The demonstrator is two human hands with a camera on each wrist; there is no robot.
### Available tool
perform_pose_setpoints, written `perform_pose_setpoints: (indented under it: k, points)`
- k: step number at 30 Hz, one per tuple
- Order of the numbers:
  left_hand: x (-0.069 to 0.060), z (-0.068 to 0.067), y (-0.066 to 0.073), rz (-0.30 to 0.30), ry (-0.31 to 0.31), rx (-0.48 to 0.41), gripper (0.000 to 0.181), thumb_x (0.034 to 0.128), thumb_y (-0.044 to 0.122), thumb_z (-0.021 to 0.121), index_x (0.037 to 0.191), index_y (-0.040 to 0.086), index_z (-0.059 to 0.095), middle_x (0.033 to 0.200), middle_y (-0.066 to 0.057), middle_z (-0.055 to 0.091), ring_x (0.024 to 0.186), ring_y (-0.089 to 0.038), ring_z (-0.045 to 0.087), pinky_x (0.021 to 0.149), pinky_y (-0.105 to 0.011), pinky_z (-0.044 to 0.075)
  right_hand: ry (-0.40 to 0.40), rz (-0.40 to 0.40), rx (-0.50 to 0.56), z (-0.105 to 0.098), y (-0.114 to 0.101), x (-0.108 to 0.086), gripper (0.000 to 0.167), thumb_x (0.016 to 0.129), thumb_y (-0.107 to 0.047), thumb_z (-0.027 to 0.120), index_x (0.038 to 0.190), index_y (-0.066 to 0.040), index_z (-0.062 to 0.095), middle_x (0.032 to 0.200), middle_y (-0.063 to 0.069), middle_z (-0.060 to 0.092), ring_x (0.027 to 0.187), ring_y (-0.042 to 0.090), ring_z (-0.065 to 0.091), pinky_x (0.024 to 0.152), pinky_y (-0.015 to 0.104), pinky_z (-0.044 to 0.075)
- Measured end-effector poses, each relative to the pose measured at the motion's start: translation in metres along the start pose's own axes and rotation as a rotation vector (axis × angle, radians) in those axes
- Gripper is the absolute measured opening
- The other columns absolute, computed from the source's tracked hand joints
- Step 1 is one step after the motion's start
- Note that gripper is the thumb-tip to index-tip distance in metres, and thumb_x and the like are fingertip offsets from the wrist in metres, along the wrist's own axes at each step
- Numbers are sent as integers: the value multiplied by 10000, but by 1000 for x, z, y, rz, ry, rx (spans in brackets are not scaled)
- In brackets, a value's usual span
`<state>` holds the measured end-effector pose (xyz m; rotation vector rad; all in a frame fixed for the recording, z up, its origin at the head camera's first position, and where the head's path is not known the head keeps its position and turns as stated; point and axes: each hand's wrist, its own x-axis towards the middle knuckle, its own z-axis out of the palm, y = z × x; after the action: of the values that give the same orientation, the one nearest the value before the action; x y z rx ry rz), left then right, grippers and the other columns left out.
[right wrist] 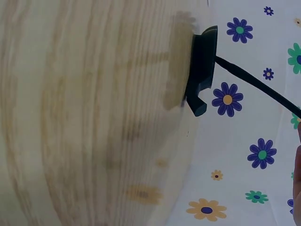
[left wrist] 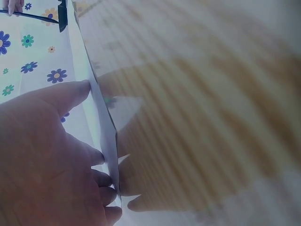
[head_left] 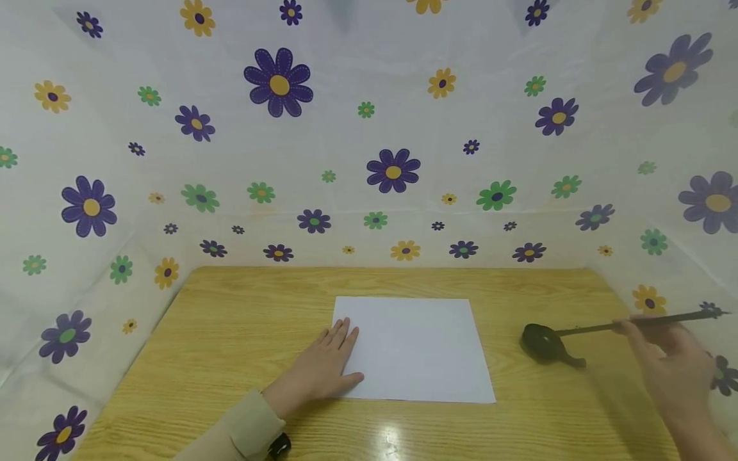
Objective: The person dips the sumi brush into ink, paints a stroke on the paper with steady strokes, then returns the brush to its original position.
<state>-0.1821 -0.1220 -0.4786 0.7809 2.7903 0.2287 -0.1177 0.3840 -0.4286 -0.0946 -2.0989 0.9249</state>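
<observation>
White paper (head_left: 418, 349), plain, laid ctr of frame, pressed by L hand (head_left: 323, 365), fingers straight. Thin dark stick (head_left: 663, 319), R side, pinched by R hand (head_left: 680, 371), far end at blk dish (head_left: 541, 343). Wood-grain table (head_left: 230, 333); flower-print cloth (head_left: 340, 141) hung around, upper frame.

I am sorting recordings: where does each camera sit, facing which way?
Head: head-worn, facing forward and down at white rectangular paper on yellowish wooden table; left hand and right hand show.
Left wrist: wrist-worn, facing low across the table; left hand large, right hand small.
Right wrist: wrist-worn, facing a black rounded dish and thin dark stick; right hand at edge.
Head and right wrist share dish and stick.
</observation>
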Motion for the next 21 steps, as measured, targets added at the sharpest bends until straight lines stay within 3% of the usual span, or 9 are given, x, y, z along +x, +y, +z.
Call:
perform_pose_setpoints:
  k: [4,9,16,21]
  points:
    - [0,0,0,-2,-4,3,876,1037,536,607,1663,8,296,1765,-219,198,1653,-375,204,1342,-520,248,-66,40,-68,2,3,-2,240,940,-18,772,850,-240,786,909,-582,545,897,-336,489,912,-53,305]
    - [1,0,0,-10,-11,3,875,1040,539,604,1666,14,292,1767,-213,195,1655,-369,200,1345,-513,242,-121,6,-115,3,5,-3,79,952,-39,758,882,-50,793,950,-619,495,959,-364,440,939,-70,273]
    - [4,3,-2,-6,-22,16,877,1052,541,576,1675,12,258,1772,-207,160,1658,-371,170,1353,-523,197,-154,19,-162,1,7,-4,109,968,-88,745,924,5,780,926,-640,453,942,-399,396,900,-52,233]
    - [3,3,-1,-2,-15,8,872,1051,528,588,1668,0,271,1769,-215,175,1655,-376,186,1350,-528,212,-132,18,-191,0,8,-3,120,961,-55,729,885,22,781,911,-646,432,930,-391,380,880,-37,233]
